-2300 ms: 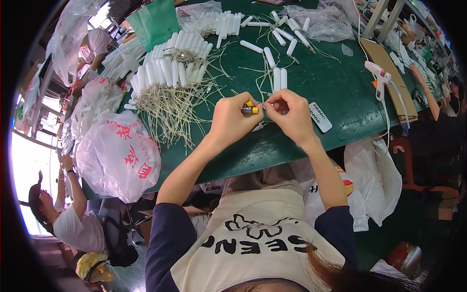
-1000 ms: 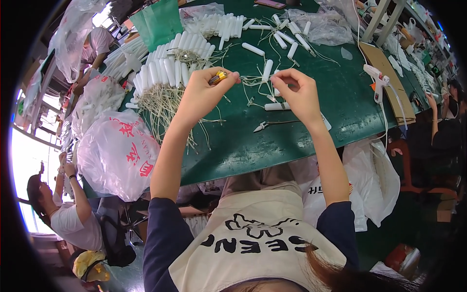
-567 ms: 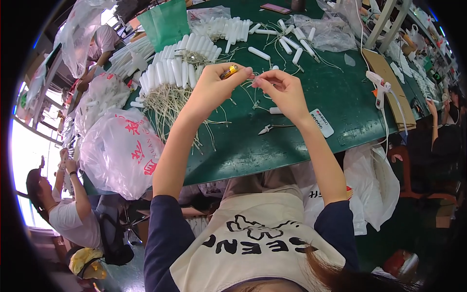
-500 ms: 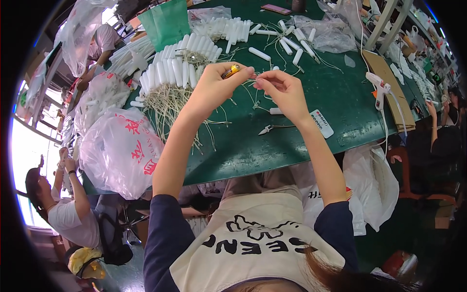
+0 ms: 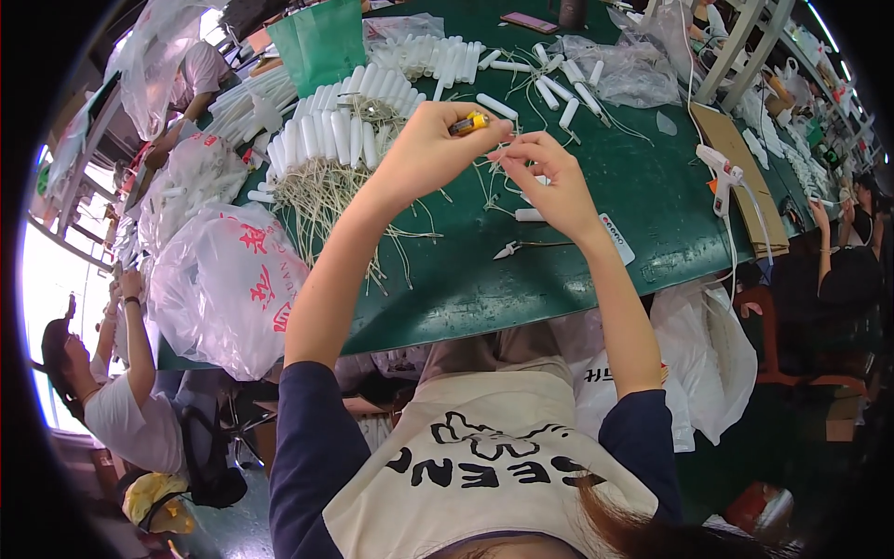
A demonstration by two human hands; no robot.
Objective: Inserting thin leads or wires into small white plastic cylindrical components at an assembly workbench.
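Above the green table, my left hand (image 5: 430, 149) is closed round a small yellow tool (image 5: 472, 123) with dark parts, its kind hidden by the fingers. Thumb and forefinger of that hand reach toward my right hand (image 5: 551, 186), which is closed in a pinch. Thin pale cord (image 5: 491, 177) hangs at the right fingertips; whether both hands grip it is too fine to see. Beside my right wrist lies a white tube (image 5: 529, 214). A white pointed piece (image 5: 506, 250) on a cord lies nearer to me.
White tubes (image 5: 317, 138) with trailing cords are heaped left of my hands; loose tubes (image 5: 557, 88) lie beyond. At the right are a white glue gun (image 5: 722, 175), cardboard (image 5: 743, 191) and a white card (image 5: 619, 240). A plastic bag (image 5: 219, 293) bulges at the left edge. Co-workers sit both sides.
Both hands have shifted a little to the right, the left one more, with the yellow tool still in it. The fingertips stay close together.
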